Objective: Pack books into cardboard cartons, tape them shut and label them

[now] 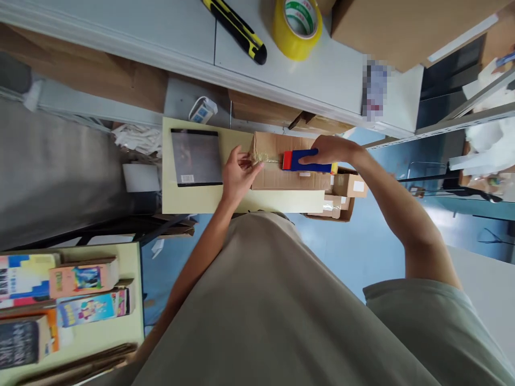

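A long cardboard box (270,179) lies on the pale yellow table. My right hand (328,150) is closed around a blue tape dispenser (300,161) with a red front end, held over the box's top seam. A bit of yellow shows at its far right end. Clear packing tape (260,156) lies crumpled at the box's left end. There my left hand (240,174) holds the tape between thumb and curled fingers, partly hidden from view. Left of that hand, a dark flat packet (197,158) with a barcode label rests on the table.
The pale yellow table (281,201) stands below a grey shelf (153,32) bearing a box cutter (237,29) and a yellow tape roll (296,29). Small cartons (349,185) sit at the table's right end. Boxed books (86,279) occupy a second table at lower left.
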`<action>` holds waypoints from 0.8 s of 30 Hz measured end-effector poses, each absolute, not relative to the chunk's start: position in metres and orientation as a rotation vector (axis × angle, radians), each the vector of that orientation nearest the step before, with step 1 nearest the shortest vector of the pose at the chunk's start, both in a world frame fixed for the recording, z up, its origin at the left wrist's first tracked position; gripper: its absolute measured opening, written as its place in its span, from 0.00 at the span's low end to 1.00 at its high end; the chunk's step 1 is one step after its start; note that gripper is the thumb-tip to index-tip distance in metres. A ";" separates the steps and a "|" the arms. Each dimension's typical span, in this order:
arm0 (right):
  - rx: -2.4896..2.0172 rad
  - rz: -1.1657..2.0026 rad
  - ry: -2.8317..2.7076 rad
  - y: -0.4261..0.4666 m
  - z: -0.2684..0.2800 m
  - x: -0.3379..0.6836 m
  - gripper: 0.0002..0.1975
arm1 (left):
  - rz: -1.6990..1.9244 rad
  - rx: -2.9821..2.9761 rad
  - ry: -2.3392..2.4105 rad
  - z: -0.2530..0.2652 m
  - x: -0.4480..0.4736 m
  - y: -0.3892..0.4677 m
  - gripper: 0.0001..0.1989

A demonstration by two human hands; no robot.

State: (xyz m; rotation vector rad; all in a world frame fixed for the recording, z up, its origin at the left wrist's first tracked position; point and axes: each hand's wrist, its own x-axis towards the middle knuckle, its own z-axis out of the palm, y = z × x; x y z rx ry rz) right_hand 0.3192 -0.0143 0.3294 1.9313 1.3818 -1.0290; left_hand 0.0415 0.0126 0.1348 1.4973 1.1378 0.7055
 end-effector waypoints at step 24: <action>1.887 -1.427 1.559 -0.138 0.348 0.501 0.42 | 0.387 1.751 1.775 0.196 0.045 -0.018 0.26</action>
